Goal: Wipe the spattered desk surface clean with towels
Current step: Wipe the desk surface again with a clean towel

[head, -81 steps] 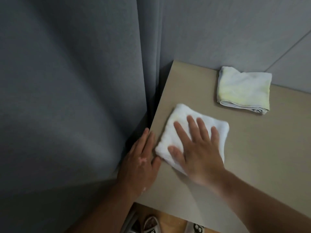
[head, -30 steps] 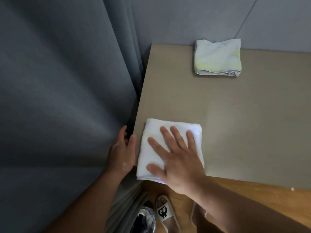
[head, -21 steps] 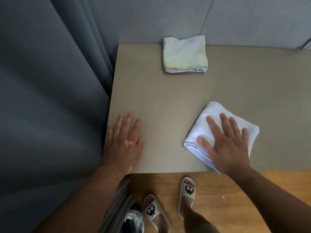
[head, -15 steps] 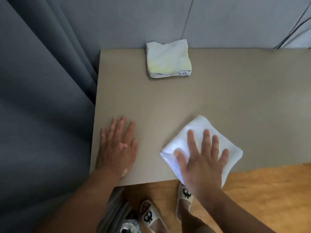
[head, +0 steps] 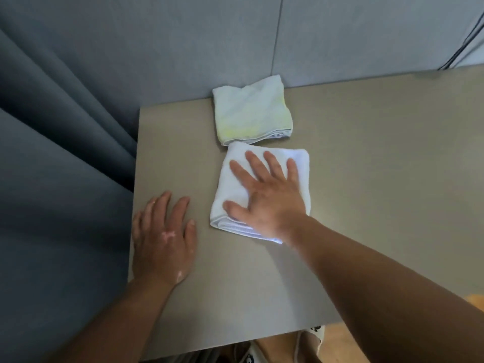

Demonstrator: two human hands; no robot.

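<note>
A folded white towel (head: 301, 163) lies on the beige desk (head: 379, 179), left of its middle. My right hand (head: 264, 192) presses flat on that towel with fingers spread. Just behind it, almost touching, sits a second folded towel (head: 251, 111) with yellow stains, close to the desk's back edge. My left hand (head: 162, 237) rests flat on the bare desk by the left edge, fingers straight, holding nothing. No spatter shows on the desk surface.
A grey curtain (head: 65, 153) hangs along the desk's left side. A grey panelled wall (head: 340, 35) stands behind the desk, with black cables (head: 463, 45) at the far right. Wooden floor (head: 476, 299) shows past the front edge.
My right hand has slid the white towel from the front edge back and leftward until it lies just before the stained towel. My left hand stayed flat near the left edge.
</note>
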